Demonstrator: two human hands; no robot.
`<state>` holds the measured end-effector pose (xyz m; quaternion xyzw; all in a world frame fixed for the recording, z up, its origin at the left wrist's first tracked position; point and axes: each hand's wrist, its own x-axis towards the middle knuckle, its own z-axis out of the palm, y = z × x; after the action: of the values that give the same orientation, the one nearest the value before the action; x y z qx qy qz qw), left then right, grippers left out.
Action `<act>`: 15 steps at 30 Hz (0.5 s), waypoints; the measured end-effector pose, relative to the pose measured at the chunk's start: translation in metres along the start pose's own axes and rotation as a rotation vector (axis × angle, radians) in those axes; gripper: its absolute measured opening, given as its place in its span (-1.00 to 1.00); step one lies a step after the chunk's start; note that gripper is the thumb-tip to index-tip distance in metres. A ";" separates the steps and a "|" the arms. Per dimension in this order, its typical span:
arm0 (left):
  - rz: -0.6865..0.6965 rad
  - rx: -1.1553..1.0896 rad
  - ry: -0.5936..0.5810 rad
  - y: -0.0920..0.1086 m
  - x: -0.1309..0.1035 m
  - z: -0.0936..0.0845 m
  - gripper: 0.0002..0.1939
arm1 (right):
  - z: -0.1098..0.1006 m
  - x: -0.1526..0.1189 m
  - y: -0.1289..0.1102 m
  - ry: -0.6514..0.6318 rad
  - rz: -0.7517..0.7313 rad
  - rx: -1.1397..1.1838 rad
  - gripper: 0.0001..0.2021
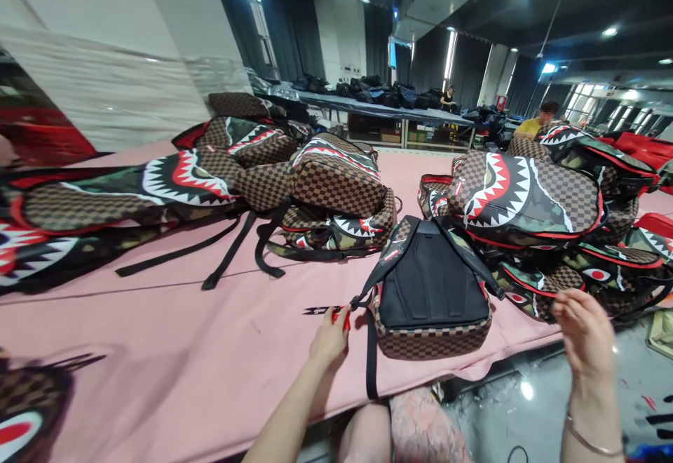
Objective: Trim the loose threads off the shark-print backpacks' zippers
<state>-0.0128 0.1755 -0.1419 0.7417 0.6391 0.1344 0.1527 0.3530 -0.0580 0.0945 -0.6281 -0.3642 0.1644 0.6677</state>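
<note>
My left hand (pixel 329 342) is closed around the red handle of thread snips (pixel 317 311), whose dark blades point left just over the pink cloth. Right beside it lies a brown checked backpack (pixel 434 342), its black padded back panel facing up and the bottom toward me. One black strap (pixel 371 358) hangs over the table edge near that hand. My right hand (pixel 585 333) is raised to the right of this backpack, in front of the piled bags. Its fingers are curled together, and anything between them is too small to make out.
Piles of checked backpacks with shark-mouth prints stand at left (pixel 184 182) and right (pixel 531 196) on the pink-covered table (pixel 210 351). Another bag (pixel 31 407) sits at the lower left. A person in yellow (pixel 531 126) is behind the right pile. Farther back, dark bags lie on a long table (pixel 368 104).
</note>
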 end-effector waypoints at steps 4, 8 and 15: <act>0.009 -0.033 -0.002 -0.018 -0.017 0.012 -0.65 | 0.069 -0.010 0.036 -0.286 0.096 -0.009 -0.75; -0.052 -0.110 0.023 -0.029 -0.064 0.023 -0.66 | 0.103 -0.081 0.090 -0.914 0.370 0.080 -0.77; -0.151 -0.394 0.098 -0.025 -0.150 0.036 -0.58 | 0.091 -0.130 0.133 -1.056 0.543 0.017 -0.90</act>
<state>-0.0433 0.0286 -0.1850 0.6402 0.6609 0.2807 0.2732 0.2332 -0.0602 -0.0745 -0.5266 -0.4721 0.6226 0.3350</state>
